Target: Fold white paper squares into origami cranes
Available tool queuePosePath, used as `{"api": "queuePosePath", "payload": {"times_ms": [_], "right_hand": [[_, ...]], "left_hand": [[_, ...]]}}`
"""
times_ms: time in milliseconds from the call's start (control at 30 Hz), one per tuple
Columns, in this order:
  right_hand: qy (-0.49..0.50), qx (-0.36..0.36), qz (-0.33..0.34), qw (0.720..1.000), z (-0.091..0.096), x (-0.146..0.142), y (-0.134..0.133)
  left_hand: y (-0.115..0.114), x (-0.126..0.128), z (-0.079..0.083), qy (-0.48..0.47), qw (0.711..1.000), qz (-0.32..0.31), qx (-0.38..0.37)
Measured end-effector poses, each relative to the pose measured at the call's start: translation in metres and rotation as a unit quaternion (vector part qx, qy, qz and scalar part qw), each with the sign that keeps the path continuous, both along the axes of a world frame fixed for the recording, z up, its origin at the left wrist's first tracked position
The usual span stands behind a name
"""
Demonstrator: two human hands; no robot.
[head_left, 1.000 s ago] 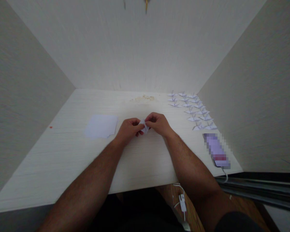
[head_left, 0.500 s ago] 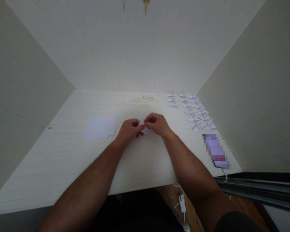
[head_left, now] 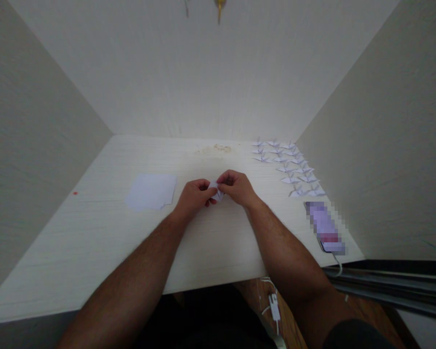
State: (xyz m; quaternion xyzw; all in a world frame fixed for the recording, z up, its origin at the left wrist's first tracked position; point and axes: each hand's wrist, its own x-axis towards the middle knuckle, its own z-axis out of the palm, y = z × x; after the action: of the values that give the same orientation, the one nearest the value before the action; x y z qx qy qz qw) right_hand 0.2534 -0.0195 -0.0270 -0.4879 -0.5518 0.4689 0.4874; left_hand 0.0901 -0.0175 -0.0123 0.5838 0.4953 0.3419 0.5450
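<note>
A small piece of folded white paper is held between both hands over the middle of the white table. My left hand pinches it from the left, thumb on top and fingers underneath. From the right, the thumb and forefinger of my right hand grip its upper edge. The fingers cover much of the paper, so its full shape is hidden. Left of my left hand lies a stack of white paper sheets. Several folded white paper cranes stand in rows at the back right.
A phone, its screen blurred out, lies by the right edge with a white cable plugged in. Walls close off the back and both sides. A worn brownish patch marks the table's back. Below hangs a white cord adapter.
</note>
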Motion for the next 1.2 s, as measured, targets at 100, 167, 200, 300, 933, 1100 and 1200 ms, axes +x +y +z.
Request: {"api": "queuePosePath", "payload": {"times_ms": [100,167,200,300,933,1100,1200], "right_hand": [[-0.009,0.001,-0.003,1.0,0.0012,-0.0006,-0.0001],[-0.015,0.001,-0.006,1.0,0.0015,-0.0009,0.0001],[-0.017,0.002,-0.007,1.0,0.0014,-0.001,0.0002],[-0.011,0.009,-0.009,1.0,0.0001,-0.001,0.0006],[-0.006,-0.05,0.003,0.999,0.0002,-0.0069,-0.0036],[-0.025,-0.037,-0.002,0.999,0.0001,-0.0061,-0.0036],[-0.045,-0.036,-0.006,0.998,0.001,-0.0063,-0.0038]], "left_hand": [[-0.0003,0.0007,0.0002,-0.006,1.0,-0.001,0.002],[0.0001,0.0009,0.0002,-0.004,1.0,0.001,0.001],[0.0004,0.0011,0.0003,-0.002,1.0,0.002,0.0],[0.0005,0.0015,0.0007,0.0,1.0,0.003,-0.003],[0.0005,0.0046,-0.0045,-0.036,0.997,0.065,0.035],[-0.0004,0.0055,-0.0032,-0.044,0.997,0.065,0.025],[-0.0011,0.0054,-0.0013,-0.028,0.997,0.066,0.025]]}}
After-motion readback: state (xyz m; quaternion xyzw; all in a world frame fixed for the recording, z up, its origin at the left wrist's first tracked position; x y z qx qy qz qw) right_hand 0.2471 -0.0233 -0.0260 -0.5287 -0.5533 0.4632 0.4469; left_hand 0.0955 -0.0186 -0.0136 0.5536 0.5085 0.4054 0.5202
